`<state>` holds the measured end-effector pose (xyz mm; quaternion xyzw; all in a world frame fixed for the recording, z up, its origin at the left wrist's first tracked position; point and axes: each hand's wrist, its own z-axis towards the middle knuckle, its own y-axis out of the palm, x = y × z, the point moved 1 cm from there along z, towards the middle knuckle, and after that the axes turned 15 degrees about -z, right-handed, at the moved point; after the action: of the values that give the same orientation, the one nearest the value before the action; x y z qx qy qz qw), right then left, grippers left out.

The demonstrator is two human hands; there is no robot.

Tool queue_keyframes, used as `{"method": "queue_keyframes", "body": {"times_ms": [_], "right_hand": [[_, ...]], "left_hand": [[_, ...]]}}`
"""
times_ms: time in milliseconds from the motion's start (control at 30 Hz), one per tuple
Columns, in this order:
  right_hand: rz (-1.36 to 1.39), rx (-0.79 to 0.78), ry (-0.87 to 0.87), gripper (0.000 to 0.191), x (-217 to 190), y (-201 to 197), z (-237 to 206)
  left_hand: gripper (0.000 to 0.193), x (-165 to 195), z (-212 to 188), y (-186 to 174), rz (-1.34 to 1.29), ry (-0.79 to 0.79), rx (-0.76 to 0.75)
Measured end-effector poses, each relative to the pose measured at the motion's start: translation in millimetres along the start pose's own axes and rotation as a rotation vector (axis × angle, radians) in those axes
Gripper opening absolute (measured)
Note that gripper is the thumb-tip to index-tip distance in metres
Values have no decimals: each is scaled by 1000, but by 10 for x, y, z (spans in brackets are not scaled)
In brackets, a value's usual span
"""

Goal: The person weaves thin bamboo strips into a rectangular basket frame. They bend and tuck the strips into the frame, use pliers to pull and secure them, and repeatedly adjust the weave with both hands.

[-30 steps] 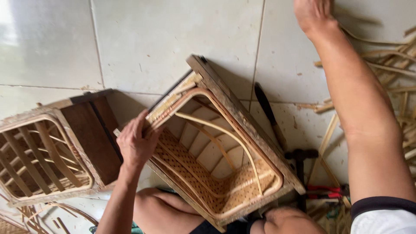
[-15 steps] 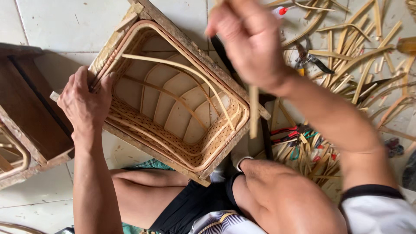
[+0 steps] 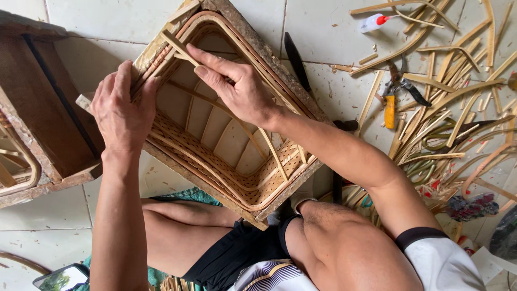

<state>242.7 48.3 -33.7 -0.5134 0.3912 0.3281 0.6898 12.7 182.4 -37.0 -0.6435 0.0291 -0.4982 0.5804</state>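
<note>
Bare forearms, bare left hand [image 3: 125, 110] and right hand [image 3: 237, 89]. White short sleeve [image 3: 447, 267] with dark cuff; black shorts [image 3: 237, 253] with striped trim below.

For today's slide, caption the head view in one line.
Both hands, left and right, press a cane strip into a woven basket frame, pliers beside.

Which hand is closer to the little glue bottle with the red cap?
Right. The right hand is inside the basket frame, nearer the glue bottle; the left hand grips the frame's far edge.
</note>
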Motion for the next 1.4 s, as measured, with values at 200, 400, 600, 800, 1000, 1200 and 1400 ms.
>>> {"method": "queue_keyframes", "body": {"times_ms": [200,400,600,800,1000,1200,1400], "right_hand": [[41,-81,184,39,-116,-32,128],[-131,-401,423,42,-348,31,304],[-12,-277,103,36,-274,13,274],[9,-351,183,39,-185,-25,234],[-44,-406,260,39,-51,-7,206],[-226,-259,94,33,-8,99,212],[-612,58,-300,55,-653,-709,-558]], "left_hand": [[40,50,55,40,46,120,48],[44,92,175,21,83,243,26],[74,108,153,-35,47,258,-124],[78,173,180,-43,47,284,-112],[70,85,160,13,90,325,-121],[61,26,137,55,42,324,-58],[85,100,225,44,-26,20,19]]}}
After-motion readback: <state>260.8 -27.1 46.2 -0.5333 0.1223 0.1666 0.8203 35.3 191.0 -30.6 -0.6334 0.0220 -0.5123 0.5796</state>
